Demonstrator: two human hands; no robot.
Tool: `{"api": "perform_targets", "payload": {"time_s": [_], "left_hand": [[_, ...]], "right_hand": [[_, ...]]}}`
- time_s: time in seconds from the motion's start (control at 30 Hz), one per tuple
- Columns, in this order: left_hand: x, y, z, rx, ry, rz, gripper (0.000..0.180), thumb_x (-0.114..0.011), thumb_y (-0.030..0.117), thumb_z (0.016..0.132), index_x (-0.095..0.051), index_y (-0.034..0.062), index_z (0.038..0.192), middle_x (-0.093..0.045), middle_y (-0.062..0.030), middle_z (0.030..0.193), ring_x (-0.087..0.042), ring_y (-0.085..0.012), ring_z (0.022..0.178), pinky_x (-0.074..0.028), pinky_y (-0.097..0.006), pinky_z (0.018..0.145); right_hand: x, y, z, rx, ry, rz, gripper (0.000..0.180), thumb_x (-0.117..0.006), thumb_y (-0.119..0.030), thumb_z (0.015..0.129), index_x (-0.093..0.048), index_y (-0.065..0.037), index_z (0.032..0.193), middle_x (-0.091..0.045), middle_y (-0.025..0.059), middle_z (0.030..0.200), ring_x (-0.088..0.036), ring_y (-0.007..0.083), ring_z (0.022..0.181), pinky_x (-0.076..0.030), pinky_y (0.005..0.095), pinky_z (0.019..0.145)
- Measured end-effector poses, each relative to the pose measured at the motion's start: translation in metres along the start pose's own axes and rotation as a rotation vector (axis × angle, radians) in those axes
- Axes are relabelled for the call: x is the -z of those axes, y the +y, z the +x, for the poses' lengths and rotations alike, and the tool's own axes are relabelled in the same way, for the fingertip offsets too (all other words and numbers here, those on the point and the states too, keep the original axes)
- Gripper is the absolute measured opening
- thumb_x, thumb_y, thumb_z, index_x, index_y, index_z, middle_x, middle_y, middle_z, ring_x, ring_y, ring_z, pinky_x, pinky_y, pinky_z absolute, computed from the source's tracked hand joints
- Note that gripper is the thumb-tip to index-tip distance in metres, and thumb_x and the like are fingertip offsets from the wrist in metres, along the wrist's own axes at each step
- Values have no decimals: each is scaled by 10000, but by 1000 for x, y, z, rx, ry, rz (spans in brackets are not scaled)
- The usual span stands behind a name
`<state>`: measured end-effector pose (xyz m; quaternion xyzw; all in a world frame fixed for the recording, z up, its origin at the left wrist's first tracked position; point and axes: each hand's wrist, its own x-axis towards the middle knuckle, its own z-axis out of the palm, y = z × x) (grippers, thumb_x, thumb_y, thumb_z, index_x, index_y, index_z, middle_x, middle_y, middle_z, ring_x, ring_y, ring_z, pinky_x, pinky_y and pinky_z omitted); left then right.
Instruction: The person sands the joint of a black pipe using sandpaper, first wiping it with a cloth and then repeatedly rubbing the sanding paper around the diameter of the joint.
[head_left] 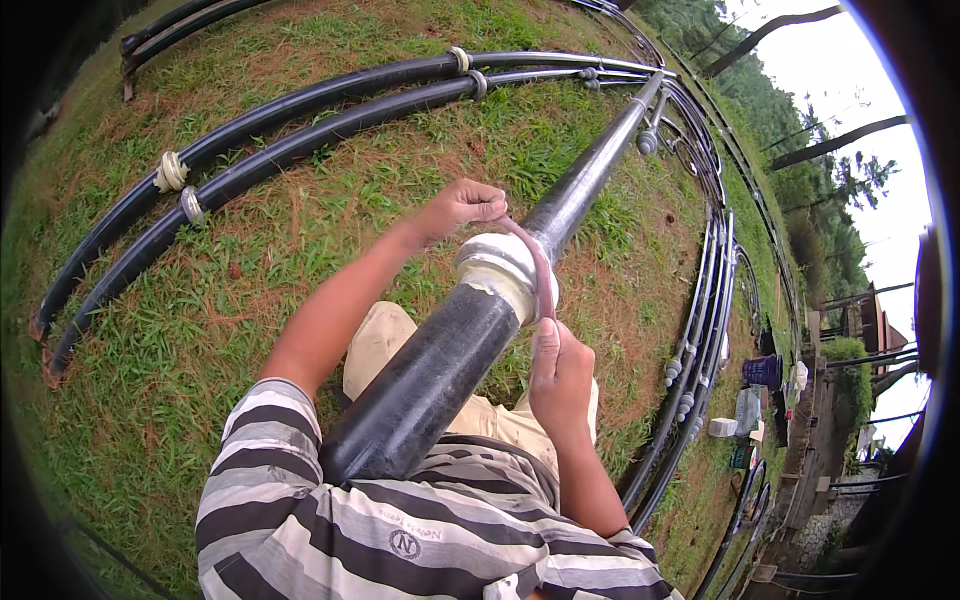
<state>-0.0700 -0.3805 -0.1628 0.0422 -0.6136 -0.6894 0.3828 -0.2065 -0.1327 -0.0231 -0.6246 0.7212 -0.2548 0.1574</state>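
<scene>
A long, stepped black pole (425, 375) runs from my lap away to the upper right. Where its thick section meets the thinner one sits a bulging white collar (490, 257) with a rough, cream-coloured lower edge. A narrow reddish-brown strip (541, 268), possibly sandpaper, curves over the collar's far right side. My left hand (466, 212) pinches the upper end of the strip beyond the collar. The lower end is between the thumb and fingers of my right hand (562, 368), to the right of the pole.
Two more black poles (330, 130) with whitish collars curve across the grass on the left and far side. Several poles with grey knobs (690, 370) lie on the right. Farther right stand a dark blue bucket (763, 372) and a white container (722, 427).
</scene>
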Motion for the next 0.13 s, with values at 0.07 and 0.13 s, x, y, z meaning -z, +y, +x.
{"api": "perform_targets", "payload": {"time_s": [0.07, 0.13], "left_hand": [[-4, -8, -10, 56, 56, -62, 379, -648, 317, 1081, -558, 100, 784, -472, 77, 764, -630, -42, 941, -350, -244, 710], [-14, 4, -3, 26, 19, -35, 359, -660, 316, 1070, -600, 95, 794, -521, 85, 782, -561, -41, 863, -372, -247, 711]], "right_hand": [[1, -4, -8, -30, 4, -5, 433, -435, -326, 1145, -628, -14, 916, -575, 207, 657, -618, 447, 613, -429, 534, 591], [3, -3, -24, -60, 3, -6, 436, -433, -329, 1146, -643, -15, 929, -586, 209, 666, -629, 443, 620, -439, 529, 594]]}}
